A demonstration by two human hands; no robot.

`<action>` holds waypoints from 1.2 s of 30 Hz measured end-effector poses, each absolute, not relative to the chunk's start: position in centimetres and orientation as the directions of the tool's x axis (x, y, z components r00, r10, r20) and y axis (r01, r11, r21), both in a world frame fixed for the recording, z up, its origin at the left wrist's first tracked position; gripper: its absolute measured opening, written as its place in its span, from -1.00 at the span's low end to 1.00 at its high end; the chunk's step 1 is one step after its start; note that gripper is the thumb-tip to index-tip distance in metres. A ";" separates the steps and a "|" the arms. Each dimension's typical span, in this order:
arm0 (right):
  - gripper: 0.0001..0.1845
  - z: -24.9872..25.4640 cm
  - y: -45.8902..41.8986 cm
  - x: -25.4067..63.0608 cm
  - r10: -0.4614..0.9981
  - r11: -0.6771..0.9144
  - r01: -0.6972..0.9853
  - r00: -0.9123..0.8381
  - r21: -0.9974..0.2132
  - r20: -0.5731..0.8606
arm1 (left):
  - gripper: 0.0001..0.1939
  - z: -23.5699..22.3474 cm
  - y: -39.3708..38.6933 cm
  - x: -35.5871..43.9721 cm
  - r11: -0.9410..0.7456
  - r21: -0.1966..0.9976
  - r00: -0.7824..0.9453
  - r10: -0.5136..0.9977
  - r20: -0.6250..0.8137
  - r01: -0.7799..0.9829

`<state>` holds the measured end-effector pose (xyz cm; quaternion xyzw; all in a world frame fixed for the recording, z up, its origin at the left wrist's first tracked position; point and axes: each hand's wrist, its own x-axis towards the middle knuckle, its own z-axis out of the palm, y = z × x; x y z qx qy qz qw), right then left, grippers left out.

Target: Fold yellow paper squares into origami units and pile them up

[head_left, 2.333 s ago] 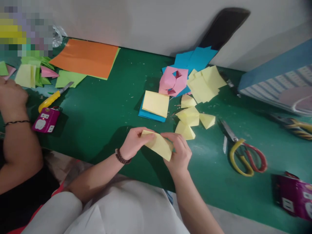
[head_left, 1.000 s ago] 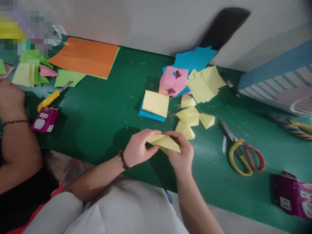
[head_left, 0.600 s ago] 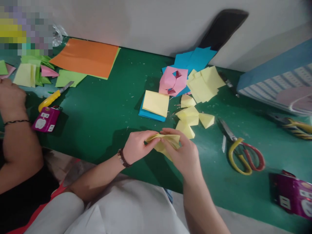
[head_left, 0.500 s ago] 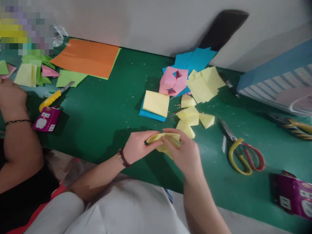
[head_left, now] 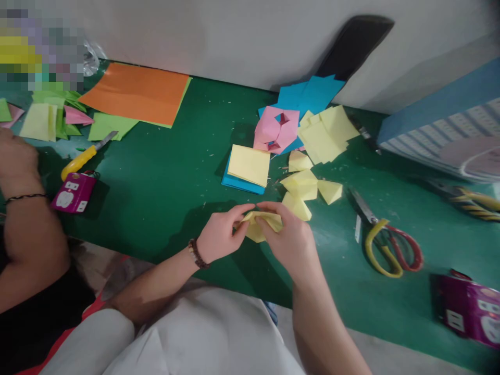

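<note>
Pinching one creased yellow paper (head_left: 255,234), the fingers (head_left: 239,210) of the left hand (head_left: 219,234) and right hand (head_left: 294,242) nearly meet over a green worktop (head_left: 164,166), near folded yellow pieces (head_left: 301,185)

6 o'clock: yellow folded paper (head_left: 257,233), partly covered by left hand (head_left: 221,234) and right hand (head_left: 291,239); inner folds unreadable. 9 o'clock: co-worker's hand (head_left: 17,161), cut by left edge. 10 o'clock: mosaic patch (head_left: 39,39), contents blurred out. 1 o'clock: blue paper sheets (head_left: 307,96), partly hidden under pink paper ornament (head_left: 269,125). Clipped by right edge: striped blue box (head_left: 445,120) toward half past 2, yellow-handled pliers (head_left: 471,196) at 3, purple box (head_left: 469,310) at 4.
</note>
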<state>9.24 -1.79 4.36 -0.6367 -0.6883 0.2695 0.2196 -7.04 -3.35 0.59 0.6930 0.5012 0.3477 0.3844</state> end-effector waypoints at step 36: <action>-0.73 5.6 -0.4 10.1 0.961 0.091 0.646 -0.257 -0.758 -0.103 | -0.97 0.6 -2.5 -7.0 0.053 0.891 0.085 0.991 -0.101 0.452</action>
